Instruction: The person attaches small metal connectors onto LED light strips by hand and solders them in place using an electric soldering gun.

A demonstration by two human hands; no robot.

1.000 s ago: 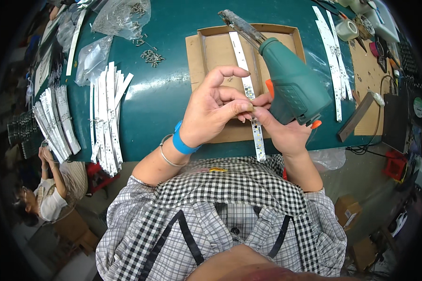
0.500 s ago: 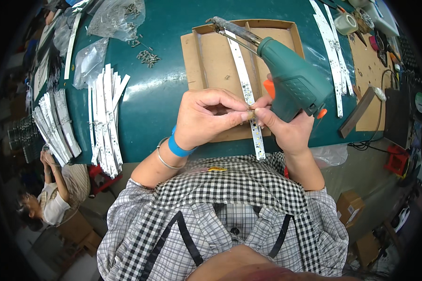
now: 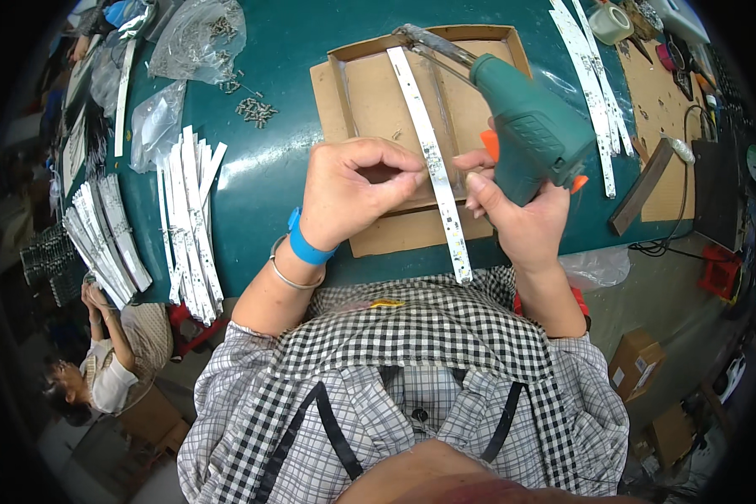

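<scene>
My right hand (image 3: 529, 223) is wrapped round the handle of a green soldering gun (image 3: 529, 122) with an orange trigger; its thumb and index finger stand apart. The gun's dark metal tip points to the far left, over the cardboard tray (image 3: 378, 126). A narrow white LED circuit board strip (image 3: 428, 143) lies lengthwise across the tray and its near end overhangs towards my apron. Just left of the strip is my left hand (image 3: 349, 189), thumb and fingertips pinched together. Whatever the pinch holds, if anything, is too small to make out.
Bundles of white strips (image 3: 191, 227) lie to the left, with more strips (image 3: 592, 92) at the far right. Small metal parts (image 3: 254, 112) are heaped near a plastic bag (image 3: 197, 42). A dark bar (image 3: 643, 186) and a cable lie at right. Another person (image 3: 101, 361) sits at far left.
My hands, which met over the strip, have come apart: the left has drawn off to the left, the right slightly to the right with the soldering gun. The view has shifted a little.
</scene>
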